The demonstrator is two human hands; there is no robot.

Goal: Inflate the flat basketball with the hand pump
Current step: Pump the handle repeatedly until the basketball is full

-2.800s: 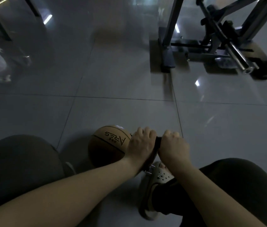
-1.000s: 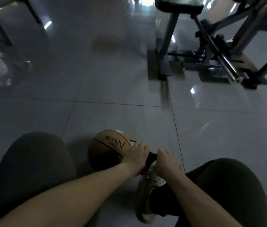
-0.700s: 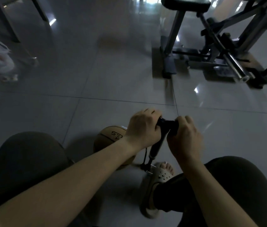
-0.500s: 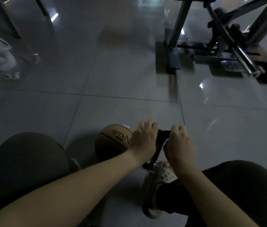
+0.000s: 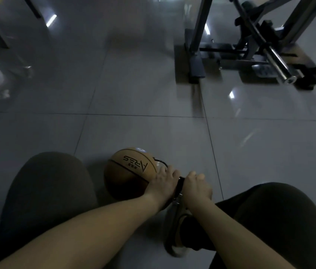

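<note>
Orange basketball (image 5: 129,171), black seams, lettering

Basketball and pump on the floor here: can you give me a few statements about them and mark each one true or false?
1. The left hand and the right hand both grip the pump handle. True.
2. A thin black hose meets the basketball near the left hand. True.
3. The basketball rests on a table. False: it sits on the tiled floor.
4. The basketball lies to the right of both hands. False: it is on their left.
</note>
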